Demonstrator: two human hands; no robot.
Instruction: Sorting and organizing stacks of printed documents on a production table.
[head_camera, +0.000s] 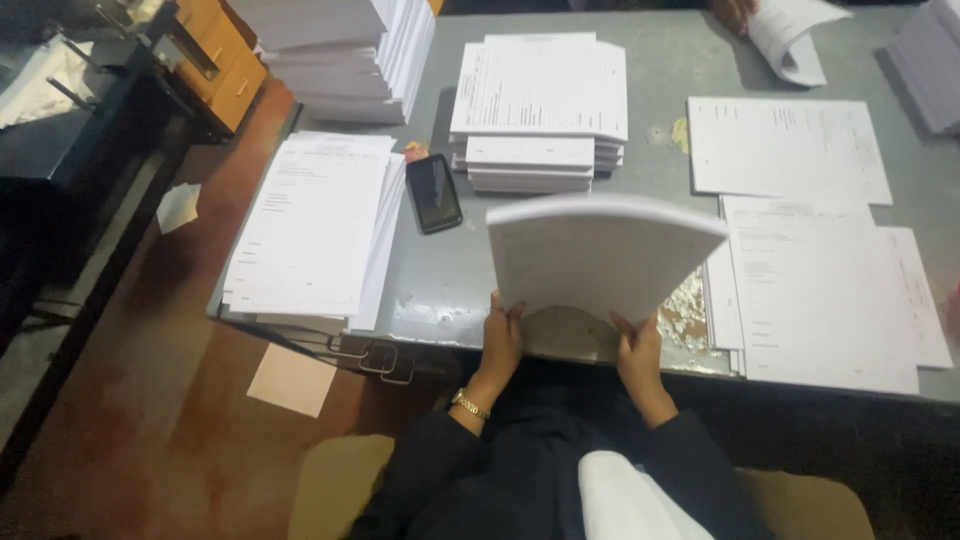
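A thick bundle of white paper sheets (598, 255) stands on its edge on the grey metal table (450, 280), its top curving away from me. My left hand (500, 335) grips the bundle's lower left edge; a gold watch is on that wrist. My right hand (638, 345) holds its lower right edge. Both hands are at the table's near edge, above my lap.
A black phone (433, 192) lies left of the bundle. Stacks of printed forms sit at the left (315, 225), back (540, 105) and right (820, 290). Another person's hand (735, 12) holds a sheet at the far edge. A brown paper piece (292, 380) lies on the floor.
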